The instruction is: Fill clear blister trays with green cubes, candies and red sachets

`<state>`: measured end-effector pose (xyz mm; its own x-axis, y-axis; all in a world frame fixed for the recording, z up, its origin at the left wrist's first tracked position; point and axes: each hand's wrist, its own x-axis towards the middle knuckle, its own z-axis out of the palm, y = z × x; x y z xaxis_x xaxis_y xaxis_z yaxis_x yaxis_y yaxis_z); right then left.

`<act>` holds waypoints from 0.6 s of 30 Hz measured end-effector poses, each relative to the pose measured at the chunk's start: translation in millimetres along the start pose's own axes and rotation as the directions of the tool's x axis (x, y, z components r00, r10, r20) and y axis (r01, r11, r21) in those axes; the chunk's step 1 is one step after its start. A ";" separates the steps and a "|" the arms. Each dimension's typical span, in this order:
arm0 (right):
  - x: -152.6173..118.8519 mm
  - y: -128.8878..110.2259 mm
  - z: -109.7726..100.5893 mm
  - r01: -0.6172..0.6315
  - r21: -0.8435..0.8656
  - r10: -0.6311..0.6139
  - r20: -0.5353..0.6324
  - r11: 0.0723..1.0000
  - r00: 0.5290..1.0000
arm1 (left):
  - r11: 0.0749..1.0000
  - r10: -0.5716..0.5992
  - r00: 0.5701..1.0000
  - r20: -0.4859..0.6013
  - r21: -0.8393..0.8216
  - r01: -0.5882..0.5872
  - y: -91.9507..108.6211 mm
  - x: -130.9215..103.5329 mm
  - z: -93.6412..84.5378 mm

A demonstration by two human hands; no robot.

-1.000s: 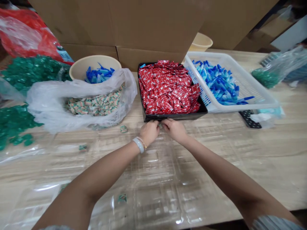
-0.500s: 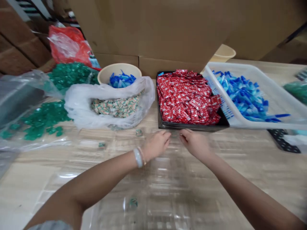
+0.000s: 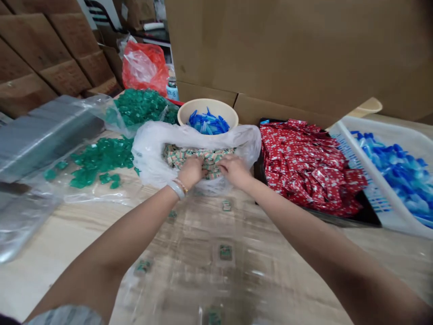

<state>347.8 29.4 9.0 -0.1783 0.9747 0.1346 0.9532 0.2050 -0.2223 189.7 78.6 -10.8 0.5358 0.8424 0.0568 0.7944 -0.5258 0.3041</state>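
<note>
Both hands reach into a white plastic bag (image 3: 149,149) filled with small patterned pieces (image 3: 179,155). My left hand (image 3: 192,172), with a bracelet at the wrist, touches the pieces, its fingers bent down and partly hidden. Just to its right, my right hand (image 3: 235,170) rests on the pieces with thumb and fingers bent; whether anything is between them is too small to tell. Below the bag, clear plastic trays (image 3: 189,280) cover the table, and single patterned pieces (image 3: 225,252) lie in some of their compartments.
Green pieces (image 3: 101,158) lie on plastic at the left, beside grey plastic sleeves (image 3: 43,135). Behind the bag stands a cream bowl (image 3: 233,115) of blue pieces. Red packets (image 3: 307,167) fill a black box at the right, next to a white basket (image 3: 368,169) of blue pieces.
The view has turned left. Both hands have moved from the front edge of the red packets' box into the white bag.
</note>
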 end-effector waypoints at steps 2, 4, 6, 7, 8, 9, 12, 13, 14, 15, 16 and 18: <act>4.4 -3.4 8.2 0.011 -0.030 -0.010 0.025 0.999 1.000 | 0.999 -0.035 0.999 0.002 -0.002 0.035 -1.0 -0.6 3.0; 7.4 -7.1 14.1 0.009 -0.064 -0.006 0.041 0.998 0.999 | 0.998 -0.034 0.999 0.009 -0.049 0.034 -3.8 1.0 4.2; 10.1 -9.8 18.3 -0.004 -0.094 0.008 0.042 0.996 0.999 | 0.990 -0.039 0.999 0.021 -0.137 0.042 -6.8 4.0 4.4; 11.1 -10.5 20.0 -0.013 -0.102 0.017 0.038 0.995 0.999 | 0.981 -0.050 0.998 0.036 -0.187 0.056 -7.8 5.7 4.3; 12.0 -10.9 21.3 -0.023 -0.103 0.027 0.035 0.994 0.999 | 0.970 -0.060 0.996 0.060 -0.231 0.072 -8.4 7.5 4.1; 12.6 -11.1 22.2 -0.033 -0.100 0.037 0.031 0.994 0.999 | 0.960 -0.067 0.994 0.085 -0.265 0.088 -8.5 9.2 3.8; 13.2 -11.8 23.4 -0.060 -0.087 0.062 0.026 0.994 0.998 | 0.946 -0.080 0.989 0.128 -0.304 0.116 -6.7 12.7 2.5; 13.2 -12.5 23.4 -0.062 -0.090 0.065 0.025 0.994 0.998 | 0.947 -0.084 0.988 0.126 -0.298 0.119 -5.7 13.1 1.9; 13.1 -13.6 23.3 -0.062 -0.097 0.064 0.023 0.993 0.998 | 0.952 -0.092 0.988 0.120 -0.281 0.123 -4.8 13.2 1.3; 13.0 -14.8 23.0 -0.062 -0.107 0.064 0.020 0.992 0.998 | 0.960 -0.105 0.988 0.110 -0.250 0.129 -4.0 12.9 0.7; 12.8 -16.2 22.8 -0.066 -0.117 0.068 0.016 0.991 0.998 | 0.968 -0.115 0.988 0.102 -0.210 0.135 -3.3 12.3 0.1; 12.2 -18.8 22.3 -0.085 -0.124 0.087 0.005 0.989 0.996 | 0.982 -0.121 0.988 0.091 -0.134 0.133 -2.6 11.1 -0.7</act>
<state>322.2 39.4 -6.8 -0.0963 0.9893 0.1095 0.9878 0.1085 -0.1113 193.4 89.4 -10.3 0.4593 0.8857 -0.0675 0.8132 -0.3886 0.4332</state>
